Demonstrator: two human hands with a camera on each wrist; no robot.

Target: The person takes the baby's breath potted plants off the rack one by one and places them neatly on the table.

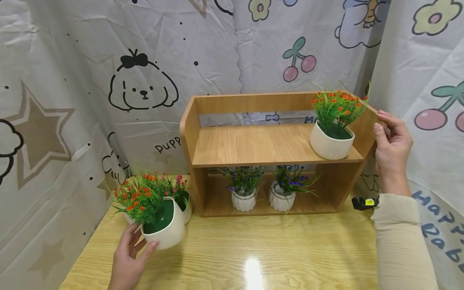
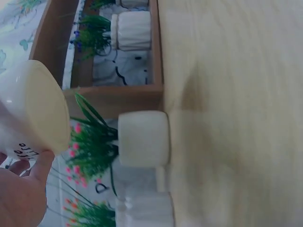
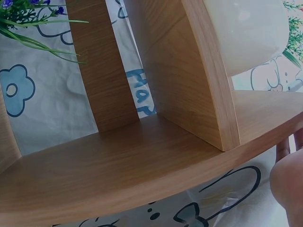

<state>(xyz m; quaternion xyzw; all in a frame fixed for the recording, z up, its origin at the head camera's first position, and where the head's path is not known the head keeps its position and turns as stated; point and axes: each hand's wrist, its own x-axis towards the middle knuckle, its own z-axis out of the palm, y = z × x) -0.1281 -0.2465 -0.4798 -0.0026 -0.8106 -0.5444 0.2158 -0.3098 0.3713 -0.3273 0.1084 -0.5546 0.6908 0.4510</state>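
In the head view my left hand [image 1: 128, 255] holds a white pot of orange flowers [image 1: 169, 229] above the table at the left, its top tilted up and leftward. Thumb and fingers grip the pot near its base; the left wrist view shows its pale underside and black lettering. My right hand [image 1: 394, 147] grips the right side panel of the wooden two-tier shelf [image 1: 253, 143], thumb and fingertips at its edge. On the upper board, close to that panel, stands a matching white pot of orange flowers [image 1: 331, 143]. Two white pots [image 1: 244, 200] with purple flowers stand on the lower board.
Left of the shelf on the wooden table [image 1: 232, 249], a white pot with pink flowers [image 2: 143, 138] and another white pot with orange-red flowers [image 2: 147, 210] stand close together. Patterned cloth [image 1: 145, 80] hangs behind and at both sides.
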